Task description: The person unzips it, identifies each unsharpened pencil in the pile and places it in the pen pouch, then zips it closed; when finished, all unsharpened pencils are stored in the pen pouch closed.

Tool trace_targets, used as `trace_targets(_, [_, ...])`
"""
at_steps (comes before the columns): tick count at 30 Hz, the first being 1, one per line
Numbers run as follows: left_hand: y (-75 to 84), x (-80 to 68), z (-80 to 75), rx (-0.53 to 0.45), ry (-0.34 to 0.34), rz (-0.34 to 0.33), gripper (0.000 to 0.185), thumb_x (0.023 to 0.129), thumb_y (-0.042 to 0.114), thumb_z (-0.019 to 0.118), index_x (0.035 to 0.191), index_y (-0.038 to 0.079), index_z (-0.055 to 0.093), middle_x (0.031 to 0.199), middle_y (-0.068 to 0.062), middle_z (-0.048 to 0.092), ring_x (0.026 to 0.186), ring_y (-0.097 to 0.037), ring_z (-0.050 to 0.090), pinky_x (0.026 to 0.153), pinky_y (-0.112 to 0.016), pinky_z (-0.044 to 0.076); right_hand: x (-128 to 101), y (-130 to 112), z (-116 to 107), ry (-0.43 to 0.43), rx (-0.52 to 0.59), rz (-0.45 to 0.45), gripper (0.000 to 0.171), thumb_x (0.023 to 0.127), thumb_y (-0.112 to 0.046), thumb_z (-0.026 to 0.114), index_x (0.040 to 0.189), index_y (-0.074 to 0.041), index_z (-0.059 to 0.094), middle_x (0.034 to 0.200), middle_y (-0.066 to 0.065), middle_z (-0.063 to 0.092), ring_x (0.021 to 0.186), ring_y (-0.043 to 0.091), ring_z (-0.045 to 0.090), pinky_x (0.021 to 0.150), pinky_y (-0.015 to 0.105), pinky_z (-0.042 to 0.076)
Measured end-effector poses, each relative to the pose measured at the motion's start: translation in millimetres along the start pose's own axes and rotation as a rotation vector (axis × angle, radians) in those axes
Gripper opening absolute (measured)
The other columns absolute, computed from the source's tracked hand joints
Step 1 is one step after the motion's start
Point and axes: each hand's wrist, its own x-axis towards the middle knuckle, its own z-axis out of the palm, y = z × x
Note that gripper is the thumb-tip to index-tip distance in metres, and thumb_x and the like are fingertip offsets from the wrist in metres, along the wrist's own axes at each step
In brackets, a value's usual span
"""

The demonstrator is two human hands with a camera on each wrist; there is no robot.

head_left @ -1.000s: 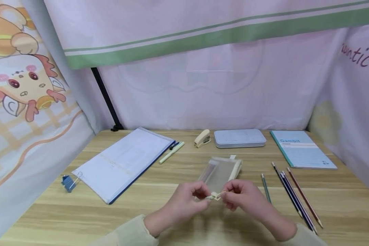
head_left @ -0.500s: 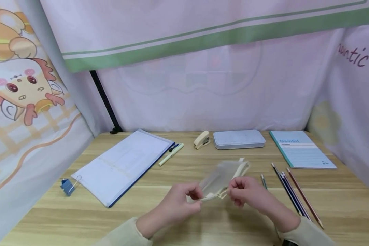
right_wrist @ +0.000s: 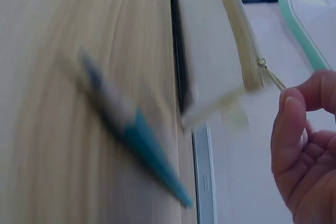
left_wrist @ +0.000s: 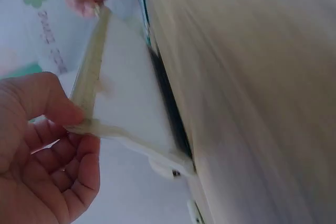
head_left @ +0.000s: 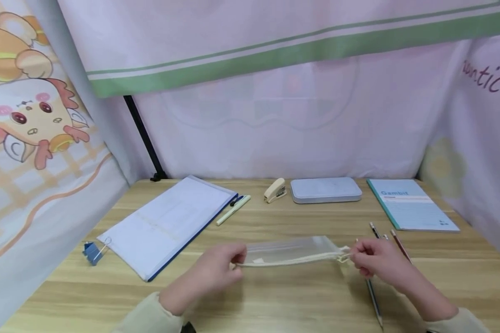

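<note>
A see-through pencil pouch (head_left: 289, 249) with a cream zip edge is stretched between both hands above the table. My left hand (head_left: 212, 268) pinches one end of the zip edge between thumb and index finger. At the other end, my right hand (head_left: 380, 259) pinches the thin cord of the zip pull (right_wrist: 274, 78). The zip slider (right_wrist: 262, 63) sits near that end of the zip. Beneath the right hand a teal pencil (head_left: 373, 298) lies on the table, its point toward me.
Other pencils (head_left: 401, 246) lie partly hidden behind the right hand. Farther back are a stapler (head_left: 275, 190), a flat case (head_left: 326, 190) and a notebook (head_left: 414, 203). On the left are a clipboard with paper (head_left: 170, 224), a pen (head_left: 233, 210) and a binder clip (head_left: 92, 253).
My hands have moved apart, left hand leftward and right hand rightward. The zip slider travelled right along the edge, and the pouch went from slanting away to stretched sideways.
</note>
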Motion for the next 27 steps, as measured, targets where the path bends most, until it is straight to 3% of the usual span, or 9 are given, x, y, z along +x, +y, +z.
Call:
trace_targets(4, [-14.7,0.8,-6.5,0.069,0.022,0.047,0.02,0.062,0.002,0.058,0.066,0.016,0.045,0.061,0.01,0.041,0.055,-0.003,0.037,0.048,-0.018,0.033,-7,7,-7,0.007,-0.054,-0.052,0.019,0.092,-0.013,0.055,0.085,0.005,0.055,0.06,0.001,0.051,0.052,0.01,0.05,0.046,0.029,0.045])
trace_targets(7, [-20.6,3.4,-7.7,0.097,0.035,0.091,0.021,0.062,0.003,0.059,0.066,0.016,0.044,0.06,0.01,0.041,0.055,-0.003,0.037,0.048,-0.017,0.033,-7,9,-7,-0.005,-0.033,-0.101,0.022,0.093,-0.013,0.054,0.085,0.007,0.054,0.062,0.0,0.052,0.054,0.009,0.051,0.047,0.029,0.047])
trace_targets(12, [-26.0,8.0,-5.1,0.058,0.039,0.036,0.021,0.066,0.001,0.06,0.069,0.016,0.045,0.066,0.006,0.05,0.061,-0.005,0.046,0.053,-0.018,0.041,-5,15,-6,-0.008,-0.057,-0.175,0.015,0.092,-0.011,0.055,0.085,0.002,0.055,0.067,-0.002,0.054,0.058,0.005,0.05,0.05,0.027,0.048])
trace_targets(18, [-35.4,15.1,-2.1,-0.127,0.04,-0.102,0.019,0.068,-0.003,0.06,0.074,0.013,0.053,0.072,0.003,0.056,0.068,-0.009,0.053,0.057,-0.022,0.046,2,17,-3,0.037,-0.193,-0.28,0.007,0.09,-0.013,0.059,0.084,-0.01,0.059,0.09,0.004,0.064,0.069,0.0,0.051,0.052,0.022,0.045])
trace_targets(21, [-44.1,20.5,2.9,-0.235,0.01,-0.184,0.017,0.071,-0.001,0.063,0.077,0.014,0.058,0.078,0.002,0.06,0.072,-0.01,0.056,0.061,-0.024,0.048,10,19,-5,-0.005,-0.163,-0.256,0.011,0.09,-0.015,0.059,0.082,-0.007,0.058,0.097,0.01,0.066,0.076,-0.001,0.055,0.057,0.022,0.049])
trace_targets(27, [-61.3,30.1,18.3,-0.547,-0.006,-0.331,0.016,0.07,0.002,0.072,0.083,0.006,0.064,0.086,-0.004,0.063,0.073,-0.014,0.06,0.064,-0.027,0.051,25,27,-11,-0.105,-0.029,-0.16,0.017,0.09,-0.016,0.06,0.085,0.001,0.057,0.105,0.018,0.064,0.093,0.002,0.06,0.072,0.022,0.053])
